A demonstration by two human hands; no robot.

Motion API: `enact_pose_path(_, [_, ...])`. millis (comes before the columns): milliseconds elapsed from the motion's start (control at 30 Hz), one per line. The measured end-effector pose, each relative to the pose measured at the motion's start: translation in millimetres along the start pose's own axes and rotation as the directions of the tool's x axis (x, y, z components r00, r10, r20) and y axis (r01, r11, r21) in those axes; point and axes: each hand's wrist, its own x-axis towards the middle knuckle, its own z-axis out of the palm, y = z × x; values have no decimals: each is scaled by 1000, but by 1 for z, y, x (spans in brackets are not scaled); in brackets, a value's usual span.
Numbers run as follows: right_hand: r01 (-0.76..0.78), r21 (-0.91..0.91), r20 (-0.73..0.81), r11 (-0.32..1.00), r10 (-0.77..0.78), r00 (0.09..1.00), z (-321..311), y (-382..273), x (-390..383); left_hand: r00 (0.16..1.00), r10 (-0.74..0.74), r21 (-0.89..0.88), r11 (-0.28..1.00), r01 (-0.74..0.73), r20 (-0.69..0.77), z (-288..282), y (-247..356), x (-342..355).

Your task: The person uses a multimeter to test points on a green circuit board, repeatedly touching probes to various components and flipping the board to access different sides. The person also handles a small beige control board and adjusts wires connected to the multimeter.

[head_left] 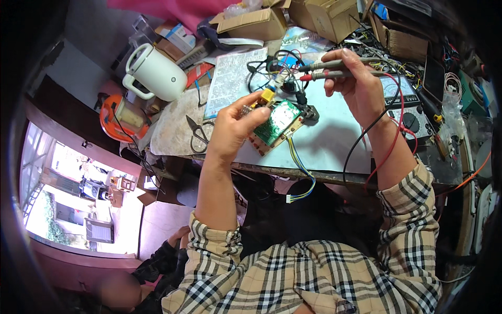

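My left hand (238, 124) grips a green circuit board (278, 121) by its left side, thumb on top, near a yellow component (267, 94). A bundle of blue and yellow wires (299, 157) hangs from the board over the table edge, ending in a white plug. My right hand (361, 86) pinches two test probes (340, 67) together, one black-tipped and one red-tipped, pointing left above the board. Black and red leads run from them past my wrist toward an analog multimeter (410, 118) on the right. Tangled cables (282, 70) lie just beyond the board.
Scissors (197, 133) lie left of my left hand. Farther left stand a white kettle (159, 73) and an orange-rimmed appliance (123, 118). Cardboard boxes (251, 23) line the back, with loose wires and parts at back right. Another person's arm (162, 256) shows at lower left.
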Motion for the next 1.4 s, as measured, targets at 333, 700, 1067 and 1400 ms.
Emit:
enact_pose_path(333, [29, -123, 106, 992, -16, 994, 22, 9, -11, 927, -56, -786, 514, 345, 371, -27, -24, 10])
enact_pose_path(700, [9, -142, 136, 990, 10, 991, 28, 13, -15, 924, -52, -781, 517, 350, 380, -23, -34, 11])
enact_pose_path(1067, [82, -30, -29, 996, -82, 996, 19, 1, -11, 953, 284, 375, 899, -225, -109, 7, -16, -8])
enact_pose_path(1400, [63, 9, -44, 998, -63, 997, 15, 3, -9, 752, 659, 916, 287, -279, 23, 31, -10, -18])
